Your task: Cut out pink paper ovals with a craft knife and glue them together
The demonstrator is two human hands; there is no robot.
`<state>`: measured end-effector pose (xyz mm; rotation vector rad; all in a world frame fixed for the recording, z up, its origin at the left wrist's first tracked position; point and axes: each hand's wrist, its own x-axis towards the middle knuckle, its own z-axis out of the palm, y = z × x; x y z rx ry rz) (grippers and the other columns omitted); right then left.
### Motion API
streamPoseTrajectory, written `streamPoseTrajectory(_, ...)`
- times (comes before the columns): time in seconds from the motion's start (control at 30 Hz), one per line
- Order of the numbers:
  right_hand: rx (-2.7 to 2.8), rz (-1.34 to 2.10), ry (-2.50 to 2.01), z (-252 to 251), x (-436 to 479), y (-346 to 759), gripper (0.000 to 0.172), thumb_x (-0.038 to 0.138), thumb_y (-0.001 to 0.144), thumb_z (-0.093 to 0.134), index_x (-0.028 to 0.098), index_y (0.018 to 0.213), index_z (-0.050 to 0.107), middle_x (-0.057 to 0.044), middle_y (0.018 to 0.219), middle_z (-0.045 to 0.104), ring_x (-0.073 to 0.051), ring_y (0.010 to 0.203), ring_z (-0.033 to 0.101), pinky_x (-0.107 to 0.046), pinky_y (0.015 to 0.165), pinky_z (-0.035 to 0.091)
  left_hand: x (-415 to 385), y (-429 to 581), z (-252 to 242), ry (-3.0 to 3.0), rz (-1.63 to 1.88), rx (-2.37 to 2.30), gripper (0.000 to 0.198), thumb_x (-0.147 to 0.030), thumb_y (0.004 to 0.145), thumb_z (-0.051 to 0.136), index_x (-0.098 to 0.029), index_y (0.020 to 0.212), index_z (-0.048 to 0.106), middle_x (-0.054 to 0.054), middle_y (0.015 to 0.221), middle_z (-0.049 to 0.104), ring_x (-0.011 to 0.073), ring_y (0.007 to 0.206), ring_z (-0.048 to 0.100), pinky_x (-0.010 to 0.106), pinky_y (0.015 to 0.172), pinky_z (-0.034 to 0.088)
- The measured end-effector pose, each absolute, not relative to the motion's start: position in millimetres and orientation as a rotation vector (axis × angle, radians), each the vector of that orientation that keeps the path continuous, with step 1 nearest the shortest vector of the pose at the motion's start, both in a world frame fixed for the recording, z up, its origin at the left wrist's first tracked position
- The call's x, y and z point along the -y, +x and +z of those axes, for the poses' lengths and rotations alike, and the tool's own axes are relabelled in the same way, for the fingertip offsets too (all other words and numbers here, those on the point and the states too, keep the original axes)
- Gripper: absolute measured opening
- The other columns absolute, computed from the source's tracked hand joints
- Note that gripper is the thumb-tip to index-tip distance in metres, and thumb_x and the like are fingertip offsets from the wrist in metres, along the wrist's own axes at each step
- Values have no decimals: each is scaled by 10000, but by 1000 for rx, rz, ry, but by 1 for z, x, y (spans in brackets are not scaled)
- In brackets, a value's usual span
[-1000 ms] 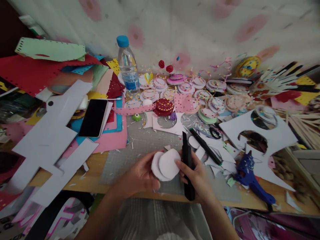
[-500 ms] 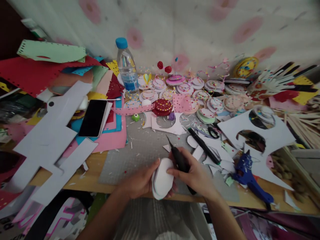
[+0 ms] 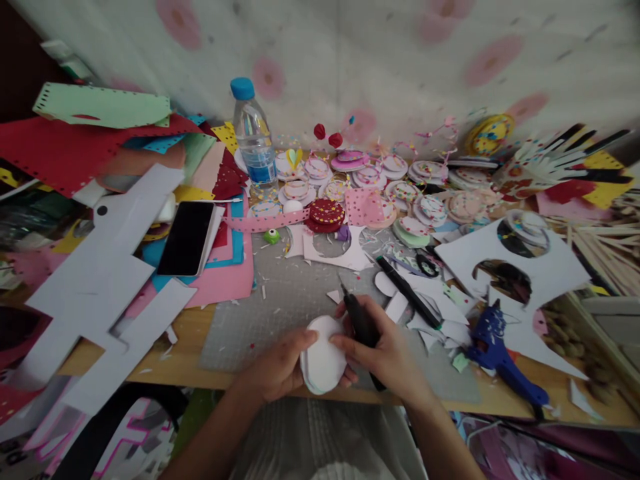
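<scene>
Near the front edge of the table, my left hand (image 3: 286,360) grips a small stack of white paper discs (image 3: 324,357) by its left side, thumb on top. A black craft knife (image 3: 361,327) lies in my right hand (image 3: 387,347), its thin blade pointing up and away from me. The right thumb also presses on the upper right of the discs. Beneath both hands is a grey cutting mat (image 3: 235,340) strewn with paper scraps. Just beyond them lies a white sheet (image 3: 320,253) with a round hole cut out.
A blue glue gun (image 3: 500,360) and a black marker (image 3: 409,292) lie to the right. Decorated round pieces (image 3: 370,177) crowd the back, beside a water bottle (image 3: 255,140). On the left are a phone (image 3: 186,237) and a large white cutout (image 3: 95,273).
The stack of discs has turned to face upward more, showing a rounder top. My left thumb now lies further over its edge; the knife has shifted only slightly.
</scene>
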<state>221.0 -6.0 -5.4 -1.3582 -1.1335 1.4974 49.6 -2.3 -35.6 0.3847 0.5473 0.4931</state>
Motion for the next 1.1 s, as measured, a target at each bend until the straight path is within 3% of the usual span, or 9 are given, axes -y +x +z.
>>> streamPoseTrajectory(0.2,717,1318,-1352,-13,11,221,299,369,777,746,259,988,565,31,826,570,-44,429,382,-172,349,293,-7,45,-24,207,679,-448,493,-370,694,476,-94,1081,609,145,852,698,300,808,665,412,739,482)
streamPoseTrajectory(0.3,627,1278,-1330,-14,15,222,318,356,752,771,251,967,562,35,807,570,-37,421,392,-154,333,294,-12,45,-18,166,765,-443,419,-377,685,484,-90,950,634,149,824,664,281,799,634,389,727,486)
streamPoseTrajectory(0.4,591,1288,-1344,-16,20,219,323,376,750,771,243,952,558,48,754,549,-31,410,378,-139,325,288,-15,50,-15,135,857,-510,376,-425,755,479,-90,819,639,127,755,628,260,779,614,354,728,487)
streamPoseTrajectory(0.5,612,1364,-1396,-21,26,209,348,422,755,761,236,948,539,52,726,535,-31,410,355,-133,320,266,-17,58,-12,86,1024,-602,396,-415,863,407,-105,810,647,99,718,627,225,743,618,321,752,486)
streamPoseTrajectory(0.6,698,1421,-1437,-28,31,195,390,435,735,775,228,958,529,31,784,562,-28,409,337,-149,316,261,-17,65,-10,35,1156,-664,351,-339,869,389,-118,849,660,110,809,677,245,866,648,353,844,489)
streamPoseTrajectory(0.77,683,1420,-1458,-36,32,184,405,418,722,788,230,947,509,72,676,487,-36,395,305,-168,317,237,-13,69,-7,72,1122,-661,290,-295,806,425,-138,868,660,139,911,723,289,989,653,416,862,499)
streamPoseTrajectory(0.93,625,1377,-1447,-31,26,200,424,412,708,798,242,942,487,73,686,510,-46,400,324,-182,333,220,-16,65,-12,129,1061,-742,286,-310,831,455,-128,850,675,142,965,742,269,990,667,340,856,495)
streamPoseTrajectory(1.1,1087,1409,-1467,-19,8,234,311,316,734,774,228,902,528,22,801,612,-116,565,488,-237,483,386,-21,54,-20,141,763,-861,385,-387,899,439,-106,817,690,103,812,743,224,793,695,250,621,504)
